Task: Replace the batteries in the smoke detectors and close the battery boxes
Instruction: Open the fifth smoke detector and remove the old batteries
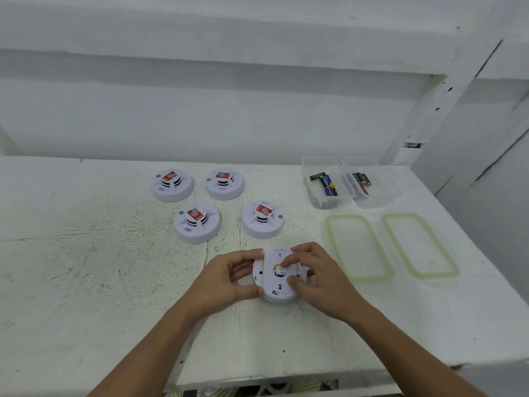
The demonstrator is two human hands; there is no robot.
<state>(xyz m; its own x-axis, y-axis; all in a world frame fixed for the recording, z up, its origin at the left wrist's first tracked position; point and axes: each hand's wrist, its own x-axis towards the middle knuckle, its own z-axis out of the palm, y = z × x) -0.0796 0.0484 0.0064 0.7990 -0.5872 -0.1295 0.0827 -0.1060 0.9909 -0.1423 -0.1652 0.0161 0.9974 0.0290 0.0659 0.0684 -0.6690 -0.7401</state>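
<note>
At the near middle of the tabletop (86, 282) we hold one detector (276, 277) turned underside up, resting on or just above the surface. Our left hand (226, 277) grips its left rim, fingers curled round the edge, while our right hand (312, 275) closes on its right side, the fingertips (284, 265) pressing at the yellowish spot near the centre of the back, where we take the battery bay to be. Whether a cell sits in that bay, or whether its cover is on, we cannot tell; the fingers hide it. Farther back, four more detectors stand face up in two rows: back left (172, 184), back right (225, 181), front left (197, 222) and front right (263, 219), each with a red label on its raised middle. Their undersides are out of view, so nothing shows whether any has been serviced. To the right, two clear boxes stand side by side, touching: the left box (310, 193) holds several cells, green and blue among them, and the right box (386, 190) holds a few darker ones. Which lot is fresh we cannot say. Both lids (332, 245) (449, 267) lie flat in front of the boxes, so closing them is not yet done. We judge the task to be early, with one unit in hand, up to four more to do, and both boxes to shut.
</note>
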